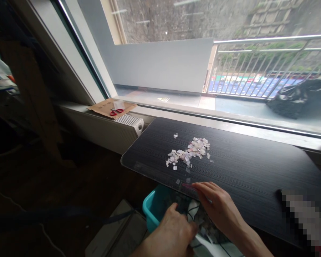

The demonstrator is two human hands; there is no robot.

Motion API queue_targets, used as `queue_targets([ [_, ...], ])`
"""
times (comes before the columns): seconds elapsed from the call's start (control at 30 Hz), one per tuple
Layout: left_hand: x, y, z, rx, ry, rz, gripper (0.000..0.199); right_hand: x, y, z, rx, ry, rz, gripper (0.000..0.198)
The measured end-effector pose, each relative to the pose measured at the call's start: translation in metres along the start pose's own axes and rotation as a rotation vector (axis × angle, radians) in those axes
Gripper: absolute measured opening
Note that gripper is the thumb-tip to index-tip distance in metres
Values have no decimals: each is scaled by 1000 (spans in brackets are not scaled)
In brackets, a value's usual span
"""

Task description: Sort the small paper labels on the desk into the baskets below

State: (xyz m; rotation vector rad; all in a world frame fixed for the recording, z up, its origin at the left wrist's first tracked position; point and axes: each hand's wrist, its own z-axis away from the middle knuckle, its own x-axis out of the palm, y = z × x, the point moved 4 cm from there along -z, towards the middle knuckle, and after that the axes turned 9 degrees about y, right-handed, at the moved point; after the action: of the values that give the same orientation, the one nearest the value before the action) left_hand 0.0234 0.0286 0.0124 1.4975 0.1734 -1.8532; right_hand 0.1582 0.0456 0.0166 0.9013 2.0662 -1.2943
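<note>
On the black table (246, 164) lies a pile of small whitish paper-like pieces (192, 150), with a few clear pieces (188, 180) near the front edge. At that edge my right hand (219, 201) has its fingers closed on a thin pinkish strip (187, 186); its exact kind does not show. Over the teal bin (151, 207), below the table edge, is my left hand (173, 228), index finger and thumb apart. I see nothing held in it, though its other fingers are hidden. Small scraps (207, 228) and a white piece with dark cords (194, 208) show inside the bin.
Red-handled scissors (116, 112) lie on a brown paper envelope (103, 108) on the window sill, beside a white radiator (130, 123). A blurred-out object (307, 217) rests at the table's right. A window with a railing (240, 71) outside runs behind the table.
</note>
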Motion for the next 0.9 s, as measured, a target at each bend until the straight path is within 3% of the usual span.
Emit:
queue_targets([
  [0.2, 3, 1, -1, 30, 28, 9, 25, 13, -4, -13, 3, 62, -3, 28],
  [0.4, 1, 0, -3, 20, 19, -2, 23, 10, -16, -4, -42, -76, -97, 29],
  [0.6, 6, -1, -4, 30, 74, -6, 27, -3, 11, 3, 49, 137, 50, 27],
  [0.77, 12, -1, -7, 28, 49, -27, 24, 5, -5, 10, -17, -20, -67, 29],
  [0.9, 12, -1, -5, 20, 55, -11, 26, 6, -8, 9, 12, 20, -94, 29],
])
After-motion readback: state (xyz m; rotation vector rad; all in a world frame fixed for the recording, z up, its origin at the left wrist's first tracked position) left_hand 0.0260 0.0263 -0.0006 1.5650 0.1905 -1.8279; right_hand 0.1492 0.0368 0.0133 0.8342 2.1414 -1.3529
